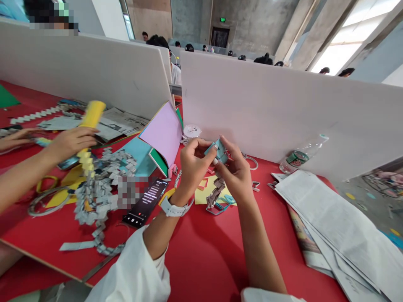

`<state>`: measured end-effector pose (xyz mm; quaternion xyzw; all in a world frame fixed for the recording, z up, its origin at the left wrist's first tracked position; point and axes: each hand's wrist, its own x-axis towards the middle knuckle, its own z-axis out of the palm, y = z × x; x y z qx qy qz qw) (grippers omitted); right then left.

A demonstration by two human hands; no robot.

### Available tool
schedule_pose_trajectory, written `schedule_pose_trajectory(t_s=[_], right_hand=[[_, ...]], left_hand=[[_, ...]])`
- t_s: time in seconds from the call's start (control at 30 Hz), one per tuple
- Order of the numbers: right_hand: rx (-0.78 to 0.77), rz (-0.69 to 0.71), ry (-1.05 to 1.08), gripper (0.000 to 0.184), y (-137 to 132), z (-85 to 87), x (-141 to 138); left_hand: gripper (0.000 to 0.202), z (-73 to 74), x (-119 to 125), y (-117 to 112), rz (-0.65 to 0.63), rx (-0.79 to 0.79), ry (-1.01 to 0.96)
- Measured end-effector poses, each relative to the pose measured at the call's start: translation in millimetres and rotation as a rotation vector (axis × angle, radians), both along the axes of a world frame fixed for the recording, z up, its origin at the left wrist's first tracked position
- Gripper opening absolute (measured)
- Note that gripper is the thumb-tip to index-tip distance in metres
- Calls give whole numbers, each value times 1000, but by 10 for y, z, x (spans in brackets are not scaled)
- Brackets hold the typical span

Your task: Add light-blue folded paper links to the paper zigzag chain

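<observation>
My left hand [194, 163] and my right hand [235, 173] meet over the red table, fingers closed on a light blue folded paper piece [221, 152] between them. Below the fingers hangs a chain of folded newspaper links [215, 193]; its join to the blue piece is hidden by my right fingers. Under it lie a yellow sheet [201, 196], a blue folded strip [224, 206] and an orange strip [203, 183]. A white watch [176, 207] is on my left wrist.
At left, another person's hand [74, 142] holds a yellow roll [93, 113] above a long newspaper chain [94, 201]. A phone [146, 202] lies by my left wrist. A plastic bottle [296, 158] and newspapers [333, 222] are at right. A white partition [267, 109] stands behind.
</observation>
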<state>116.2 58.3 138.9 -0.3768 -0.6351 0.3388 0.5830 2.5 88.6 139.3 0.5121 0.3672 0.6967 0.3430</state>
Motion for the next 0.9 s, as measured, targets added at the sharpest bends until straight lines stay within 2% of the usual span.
schedule_pose_trajectory(t_s=[0.07, 0.23, 0.4, 0.67, 0.8, 0.9], right_hand=[[-47, 28, 68, 56, 2, 0, -12], [-74, -7, 104, 52, 15, -32, -55], [7, -67, 89, 53, 25, -75, -45], [82, -204, -88, 52, 22, -53, -35], [147, -283, -166, 52, 13, -57, -64], [155, -309, -186, 50, 11, -60, -60]], left_hand=[[15, -2, -6, 7, -11, 8, 16], [9, 2, -91, 44, -24, 76, 131], [12, 37, -189, 52, -141, 189, 271], [18, 84, -235, -2, -104, 247, 470], [16, 79, -235, -7, -27, 223, 525], [14, 56, -232, 16, -89, 198, 479]])
